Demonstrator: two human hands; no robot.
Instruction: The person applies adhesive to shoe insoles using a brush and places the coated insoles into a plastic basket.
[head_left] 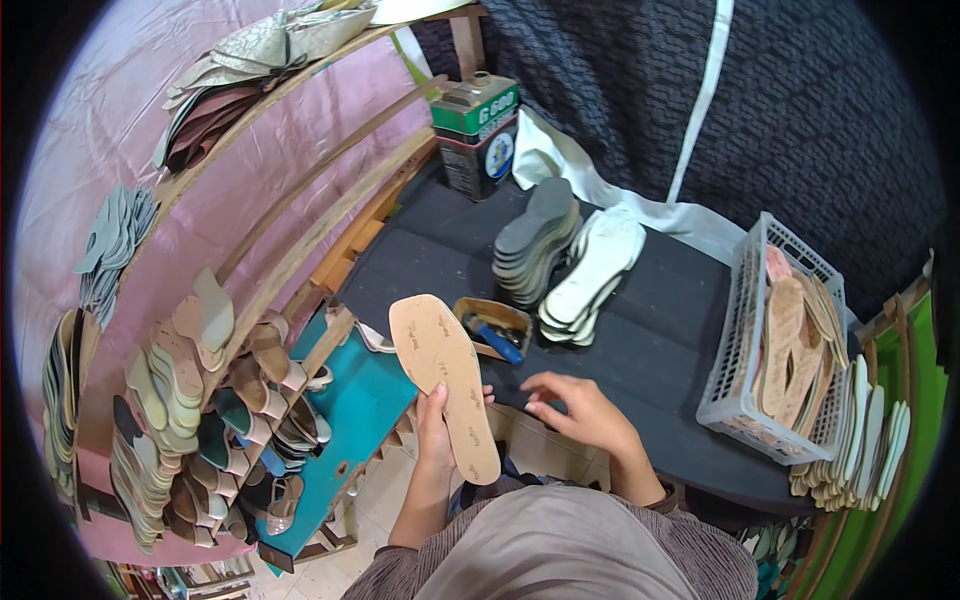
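A tan shoe insole (440, 370) with small dark printed marks is held upright in my left hand (436, 430). My thumb lies across its face and some fingertips show past its right edge. My right hand (583, 412) is apart from it, over the near edge of the dark table, with bent fingers spread and nothing visible in them. Just beyond the hands sits a small tray (495, 318) with a blue-handled tool (497, 342) in it. Behind stand a stack of grey soles (535, 240) and a stack of white soles (592, 272).
A grey plastic basket (728, 370) of tan insoles stands at the table's right end, with more soles (865, 440) beside it. A metal can (477, 135) stands at the far left corner. Wooden racks (330, 210) hold soles and sandals at left, beside a teal board (345, 425).
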